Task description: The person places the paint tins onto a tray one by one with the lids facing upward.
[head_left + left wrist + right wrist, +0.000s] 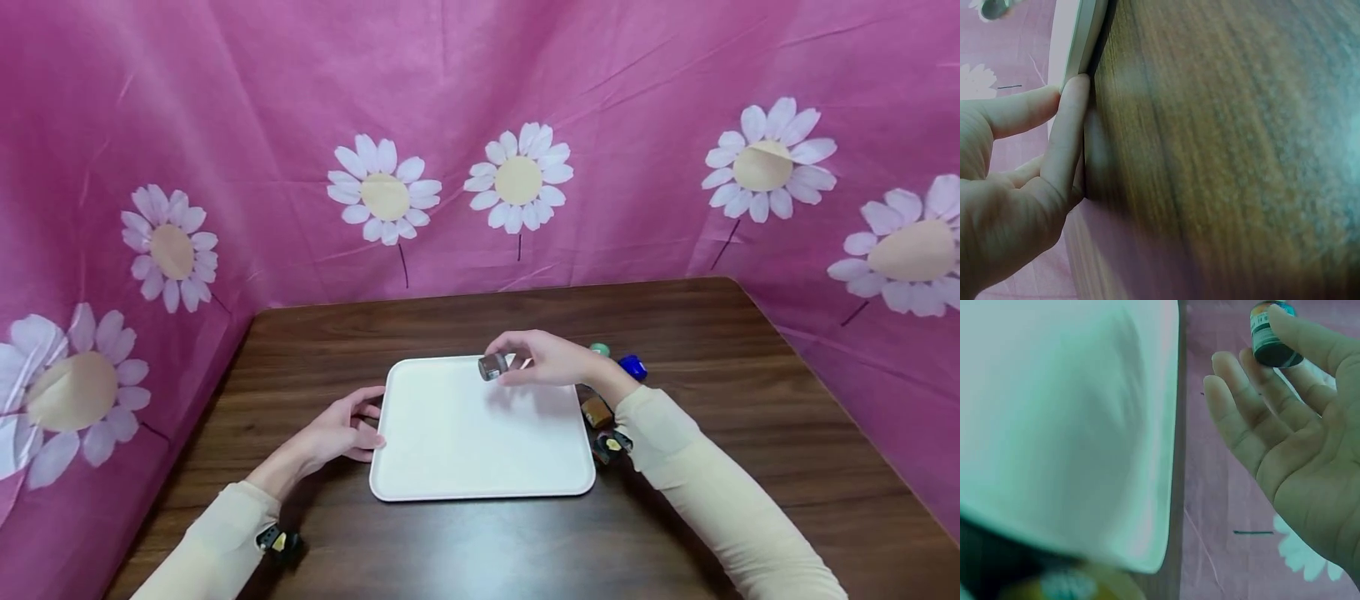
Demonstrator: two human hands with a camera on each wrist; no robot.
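1. A person's right-hand grip [543,358] narrows to the width of a small dark jar [492,367], pinched between thumb and fingertips, the other fingers loosely extended
2. The jar is held over the 12 o'clock side of a white tray [465,442], tipped nearly sideways in the head view; its label's lettering is too small to read
3. At the tray's 9 o'clock edge, the left-hand grip [341,429] is loosely spread, thumb and finger tips touching the rim
4. Just beyond the tray, a green item [600,349] sits toward 2 o'clock, a blue item [632,367] between 2 and 3, and an amber-brown item [597,412] near 3, all on the dark wooden surface [330,342]
5. Pink cloth [450,67] printed with white daisies [518,180] rises behind, at 12 o'clock
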